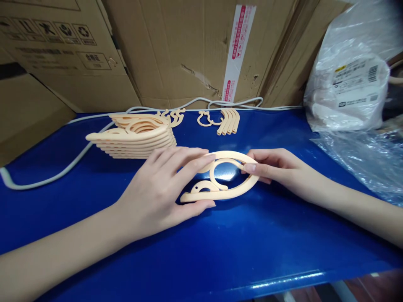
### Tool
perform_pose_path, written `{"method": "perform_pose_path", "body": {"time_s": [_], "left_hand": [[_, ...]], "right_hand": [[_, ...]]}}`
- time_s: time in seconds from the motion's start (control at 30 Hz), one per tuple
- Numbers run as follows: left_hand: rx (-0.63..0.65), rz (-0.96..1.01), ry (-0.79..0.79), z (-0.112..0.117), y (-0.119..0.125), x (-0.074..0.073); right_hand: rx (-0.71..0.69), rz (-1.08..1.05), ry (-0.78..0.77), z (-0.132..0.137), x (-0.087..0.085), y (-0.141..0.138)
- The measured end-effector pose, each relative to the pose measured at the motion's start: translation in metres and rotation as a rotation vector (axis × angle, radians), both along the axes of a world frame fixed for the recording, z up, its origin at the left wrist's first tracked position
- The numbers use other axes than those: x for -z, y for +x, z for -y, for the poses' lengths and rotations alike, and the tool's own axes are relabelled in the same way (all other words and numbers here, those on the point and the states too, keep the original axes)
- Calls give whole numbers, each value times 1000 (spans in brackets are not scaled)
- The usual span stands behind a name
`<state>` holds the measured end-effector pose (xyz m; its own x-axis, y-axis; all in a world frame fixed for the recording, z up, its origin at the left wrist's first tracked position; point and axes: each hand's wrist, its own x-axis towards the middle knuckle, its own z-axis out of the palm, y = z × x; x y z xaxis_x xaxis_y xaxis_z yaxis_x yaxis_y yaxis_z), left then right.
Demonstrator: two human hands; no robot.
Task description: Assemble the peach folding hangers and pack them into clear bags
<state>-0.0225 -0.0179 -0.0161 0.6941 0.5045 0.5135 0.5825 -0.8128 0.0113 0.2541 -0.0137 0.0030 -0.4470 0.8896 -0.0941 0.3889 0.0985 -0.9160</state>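
My left hand (163, 188) grips the left end of a peach plastic hanger piece (234, 191), thumb under its lower bar and fingers over its top arc. My right hand (277, 170) pinches the same piece at its right end, a fingertip on the inner loop. The piece lies low over the blue table (220, 251). Behind my left hand sits a stack of matching peach pieces (135, 136).
Small peach hooks (206, 119) and curved strips (228, 121) lie near the table's back edge. A white cable (63, 167) runs along the left and back. Cardboard boxes (176, 50) wall the rear. Clear plastic bags (352, 79) with white goods fill the right.
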Motion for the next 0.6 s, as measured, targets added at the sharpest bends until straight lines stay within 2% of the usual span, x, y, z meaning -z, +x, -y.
{"method": "perform_pose_path", "body": {"time_s": [0.17,0.43,0.53,0.6], "left_hand": [[-15,-25,30,1,1,1],[-13,-12,-22,2,1,2],[-30,-16,-13,6,4,-4],[-40,-29,21,6,5,-14]], "right_hand": [[1,-87,-49,-2,3,0],[-14,-51,-27,0,-1,0],[-14,-47,40,-1,2,3],[1,-94,81,-5,6,7]]}}
